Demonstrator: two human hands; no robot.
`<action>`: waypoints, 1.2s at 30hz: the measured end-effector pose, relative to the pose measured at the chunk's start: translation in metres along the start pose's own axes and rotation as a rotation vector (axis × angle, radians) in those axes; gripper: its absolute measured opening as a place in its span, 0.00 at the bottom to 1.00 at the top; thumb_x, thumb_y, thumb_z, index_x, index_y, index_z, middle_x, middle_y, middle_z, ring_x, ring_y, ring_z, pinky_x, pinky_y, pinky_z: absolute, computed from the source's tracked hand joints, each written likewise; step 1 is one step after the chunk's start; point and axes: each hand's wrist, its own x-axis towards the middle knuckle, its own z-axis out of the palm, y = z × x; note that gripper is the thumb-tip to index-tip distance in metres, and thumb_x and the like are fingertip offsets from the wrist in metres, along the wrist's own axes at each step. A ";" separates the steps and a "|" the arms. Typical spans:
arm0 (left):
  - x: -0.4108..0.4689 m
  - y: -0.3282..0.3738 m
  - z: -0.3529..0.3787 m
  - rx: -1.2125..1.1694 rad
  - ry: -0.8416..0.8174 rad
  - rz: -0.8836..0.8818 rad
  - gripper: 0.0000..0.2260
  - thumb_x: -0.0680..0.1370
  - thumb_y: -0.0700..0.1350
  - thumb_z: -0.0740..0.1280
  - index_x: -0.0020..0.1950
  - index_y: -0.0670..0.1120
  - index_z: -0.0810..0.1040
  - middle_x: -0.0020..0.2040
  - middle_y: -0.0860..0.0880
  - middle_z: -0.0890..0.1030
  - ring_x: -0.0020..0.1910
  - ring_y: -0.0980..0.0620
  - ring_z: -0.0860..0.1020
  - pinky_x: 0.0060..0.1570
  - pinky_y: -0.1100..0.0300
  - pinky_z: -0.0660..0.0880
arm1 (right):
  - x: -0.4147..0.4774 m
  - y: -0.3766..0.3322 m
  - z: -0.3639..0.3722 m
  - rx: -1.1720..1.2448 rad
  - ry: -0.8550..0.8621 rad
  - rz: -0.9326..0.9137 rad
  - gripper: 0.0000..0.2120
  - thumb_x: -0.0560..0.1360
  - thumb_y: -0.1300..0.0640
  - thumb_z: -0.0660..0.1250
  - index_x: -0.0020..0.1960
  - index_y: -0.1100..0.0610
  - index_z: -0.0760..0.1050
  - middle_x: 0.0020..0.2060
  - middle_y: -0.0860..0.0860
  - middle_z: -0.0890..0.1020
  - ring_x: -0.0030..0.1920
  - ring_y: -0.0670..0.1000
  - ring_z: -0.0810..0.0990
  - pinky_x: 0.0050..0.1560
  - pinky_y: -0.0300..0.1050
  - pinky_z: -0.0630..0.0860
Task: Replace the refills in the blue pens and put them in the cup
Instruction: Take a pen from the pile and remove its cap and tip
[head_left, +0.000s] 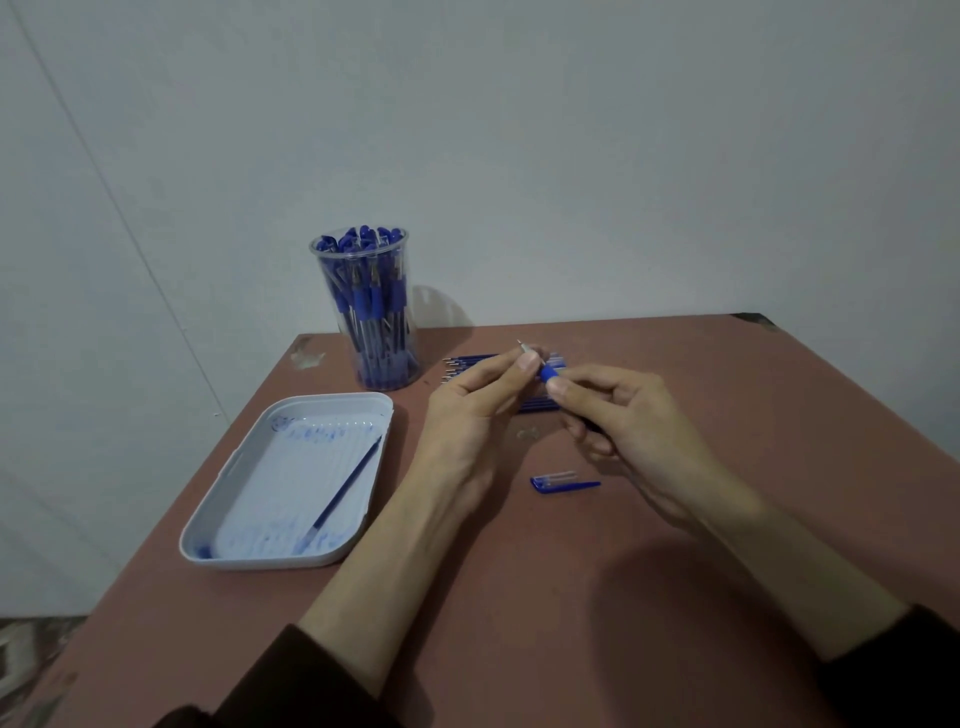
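Reddish-brown table (519, 597) against grey wall (519, 156)

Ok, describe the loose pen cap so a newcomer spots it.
On the brown table, look just nearer than the right hand. The cap lies there alone: short, blue and clear, with a clip, unlike the long refills farther back.

I see both hands holding one blue pen (546, 370) above the worktop (727, 415): left hand (470, 410) pinching its tip end, right hand (623, 415) gripping the barrel. A pen cap (563, 483) lies nearby.
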 end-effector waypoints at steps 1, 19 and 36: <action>0.000 -0.001 0.000 -0.003 0.007 -0.005 0.11 0.66 0.40 0.74 0.46 0.38 0.79 0.43 0.42 0.83 0.44 0.46 0.80 0.51 0.54 0.78 | 0.000 0.001 0.000 -0.029 0.002 -0.027 0.06 0.76 0.59 0.66 0.45 0.57 0.81 0.26 0.54 0.70 0.24 0.47 0.59 0.27 0.44 0.51; -0.003 0.002 0.000 0.126 0.014 0.009 0.10 0.76 0.33 0.65 0.54 0.42 0.79 0.39 0.48 0.84 0.39 0.53 0.82 0.40 0.63 0.79 | 0.007 0.011 -0.009 -0.221 -0.005 -0.047 0.05 0.76 0.54 0.67 0.44 0.50 0.81 0.27 0.51 0.73 0.24 0.44 0.66 0.29 0.41 0.64; 0.002 -0.007 -0.007 0.389 0.192 -0.010 0.16 0.72 0.50 0.73 0.29 0.47 0.71 0.31 0.49 0.73 0.35 0.50 0.73 0.40 0.58 0.73 | 0.003 0.016 -0.013 -0.985 0.201 -0.486 0.07 0.72 0.53 0.72 0.50 0.47 0.81 0.36 0.44 0.81 0.34 0.44 0.75 0.36 0.44 0.73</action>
